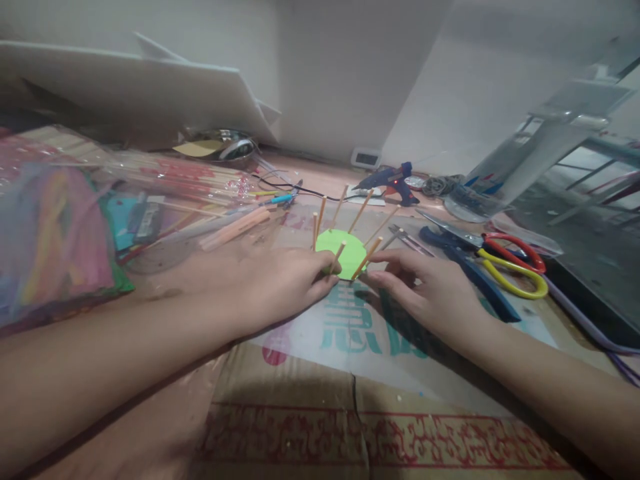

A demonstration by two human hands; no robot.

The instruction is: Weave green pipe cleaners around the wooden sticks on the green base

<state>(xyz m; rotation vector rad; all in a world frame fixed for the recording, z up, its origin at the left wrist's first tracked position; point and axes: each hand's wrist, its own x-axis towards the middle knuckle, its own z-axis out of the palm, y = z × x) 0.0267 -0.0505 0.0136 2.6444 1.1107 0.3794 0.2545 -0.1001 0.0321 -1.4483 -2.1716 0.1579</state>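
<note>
Hiding disc (pixel 350 248) rim: left hand (pixel 287 280) is, fingers pinching stick (pixel 341 251)
right hand (pixel 433 287): is curling by disc, grip can't tell
pliers (pixel 473 270), scissors (pixel 481 243): are lying near cardboard's (pixel 290 383) right edge

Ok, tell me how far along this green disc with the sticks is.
Looks done: wooden sticks stand around the green disc's edge, several leaning. In hand: the left hand is at a front stick, the right hand by the right edge. Left, perhaps: joining the stick tops, which nothing connects; the glue gun shows a red light.
</note>
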